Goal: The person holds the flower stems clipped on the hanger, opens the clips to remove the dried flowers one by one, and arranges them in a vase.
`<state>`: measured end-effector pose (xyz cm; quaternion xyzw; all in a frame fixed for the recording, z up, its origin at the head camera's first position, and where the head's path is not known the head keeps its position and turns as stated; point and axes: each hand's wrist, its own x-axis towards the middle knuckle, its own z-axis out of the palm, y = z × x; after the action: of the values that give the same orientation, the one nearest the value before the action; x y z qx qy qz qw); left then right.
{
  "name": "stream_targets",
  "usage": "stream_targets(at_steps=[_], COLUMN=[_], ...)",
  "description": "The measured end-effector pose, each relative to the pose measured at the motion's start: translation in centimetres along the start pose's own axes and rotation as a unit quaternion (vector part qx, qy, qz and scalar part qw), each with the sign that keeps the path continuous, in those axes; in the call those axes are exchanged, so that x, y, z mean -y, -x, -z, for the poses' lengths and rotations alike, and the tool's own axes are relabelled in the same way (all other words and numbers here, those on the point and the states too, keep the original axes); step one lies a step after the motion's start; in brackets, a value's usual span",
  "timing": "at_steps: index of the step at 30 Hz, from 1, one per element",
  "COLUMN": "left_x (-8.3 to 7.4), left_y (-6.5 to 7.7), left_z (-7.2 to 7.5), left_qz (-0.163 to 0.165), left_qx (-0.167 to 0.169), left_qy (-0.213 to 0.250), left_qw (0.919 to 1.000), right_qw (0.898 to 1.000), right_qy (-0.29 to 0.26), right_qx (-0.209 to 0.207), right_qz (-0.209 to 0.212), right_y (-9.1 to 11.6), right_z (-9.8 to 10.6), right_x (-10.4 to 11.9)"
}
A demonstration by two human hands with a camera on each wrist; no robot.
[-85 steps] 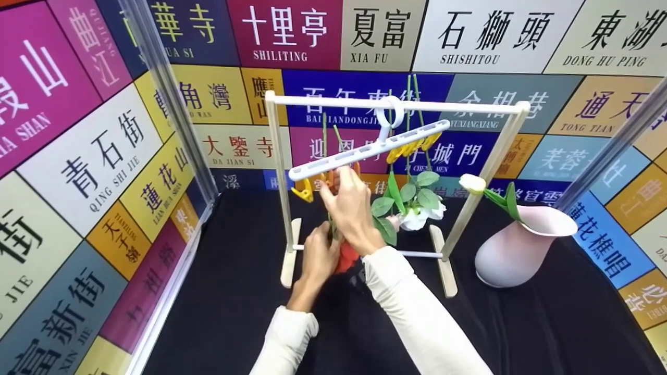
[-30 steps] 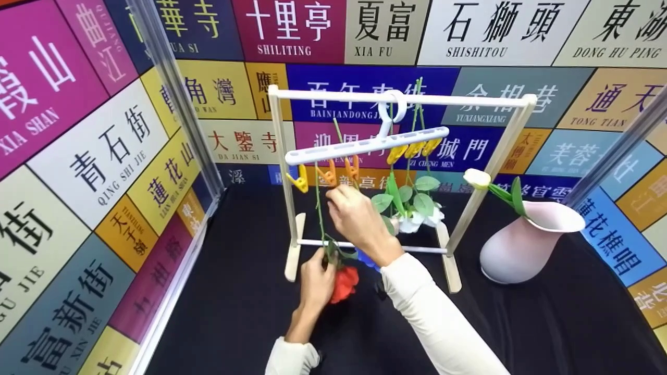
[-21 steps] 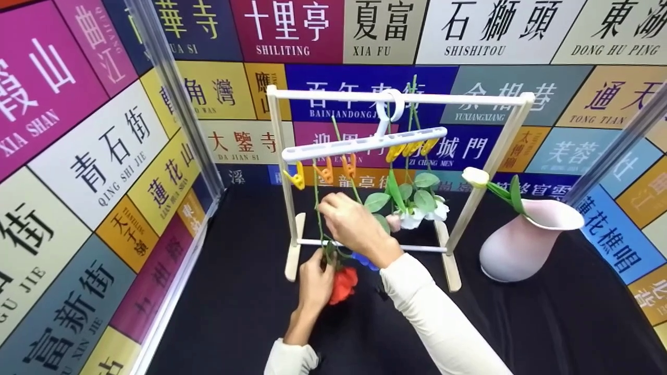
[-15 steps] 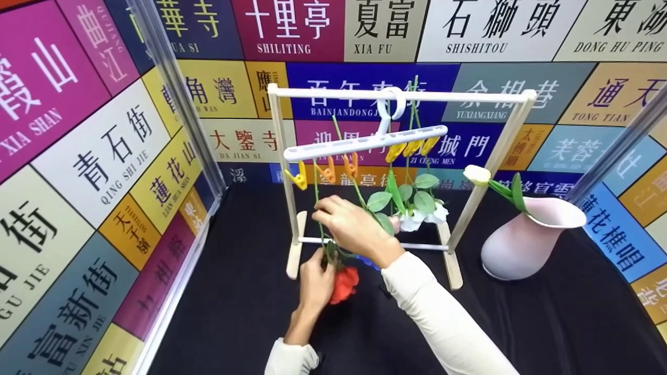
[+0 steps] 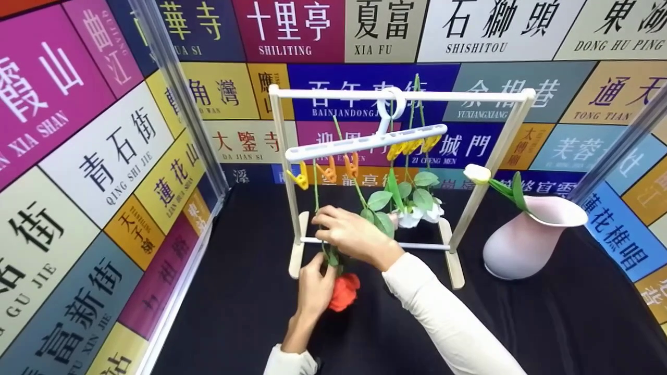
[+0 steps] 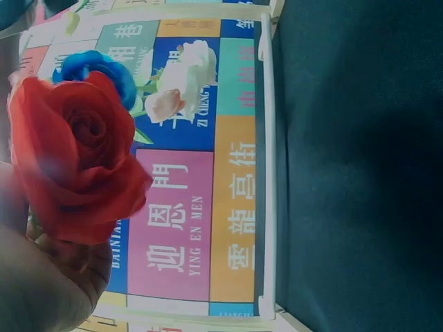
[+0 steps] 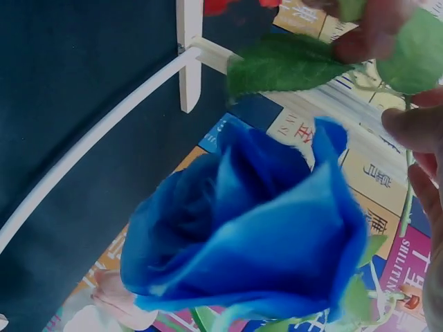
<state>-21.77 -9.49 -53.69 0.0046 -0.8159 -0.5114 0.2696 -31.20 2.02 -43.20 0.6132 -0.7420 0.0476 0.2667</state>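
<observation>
A red rose (image 5: pixel 344 292) hangs head down at the left of the rack. My left hand (image 5: pixel 315 286) holds its stem just above the bloom; in the left wrist view the red bloom (image 6: pixel 79 162) covers part of the fingers. Higher up, my right hand (image 5: pixel 351 234) pinches the same green stem (image 5: pixel 316 195) between thumb and fingers. A blue rose (image 7: pixel 256 228) fills much of the right wrist view, close to the right hand, which hides it from the head view. Both stems run up to orange clips (image 5: pixel 351 164) on a white hanger (image 5: pixel 365 141).
The hanger hooks over a white rack (image 5: pixel 333 94). White flowers (image 5: pixel 411 216) hang from yellow clips (image 5: pixel 411 148) on its right half. A yellow clip (image 5: pixel 298 177) is at its left end. A pinkish-white vase (image 5: pixel 521 250) with a white tulip (image 5: pixel 478 173) stands right, on black cloth (image 5: pixel 234 312).
My right hand has come down from the orange clips to the red rose's stem. My left hand stays by the red bloom, slightly lower. The hanger now tilts less.
</observation>
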Motion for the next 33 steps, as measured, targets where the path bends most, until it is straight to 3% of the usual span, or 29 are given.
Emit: stream_targets(at_steps=[5, 12, 18, 23, 28, 33], left_x=[-0.5, -1.3, -1.5, -1.2, -1.0, -0.7], left_y=[0.4, 0.5, 0.3, 0.1, -0.2, -0.6], left_z=[0.5, 1.8, 3.1, 3.9, 4.3, 4.4], left_qz=[-0.006, -0.013, -0.044, -0.077, -0.097, -0.08], left_qx=[0.008, 0.047, 0.061, 0.062, 0.031, -0.032], left_qy=[0.005, 0.013, 0.04, 0.093, 0.139, 0.192], left_qw=[0.9999, 0.9987, 0.9964, 0.9908, 0.985, 0.9776], right_qw=[1.0, 0.999, 0.998, 0.995, 0.991, 0.983], right_qy=[0.001, -0.013, -0.047, -0.074, -0.102, -0.15], right_qx=[-0.021, -0.04, -0.049, -0.06, -0.08, -0.102], right_qz=[0.015, 0.021, 0.016, 0.018, 0.012, -0.005], right_y=[0.4, 0.8, 1.1, 1.3, 1.4, 1.6], right_z=[-0.3, -0.5, -0.4, -0.3, 0.2, 0.7], right_x=[0.1, 0.3, 0.4, 0.7, 0.9, 0.9])
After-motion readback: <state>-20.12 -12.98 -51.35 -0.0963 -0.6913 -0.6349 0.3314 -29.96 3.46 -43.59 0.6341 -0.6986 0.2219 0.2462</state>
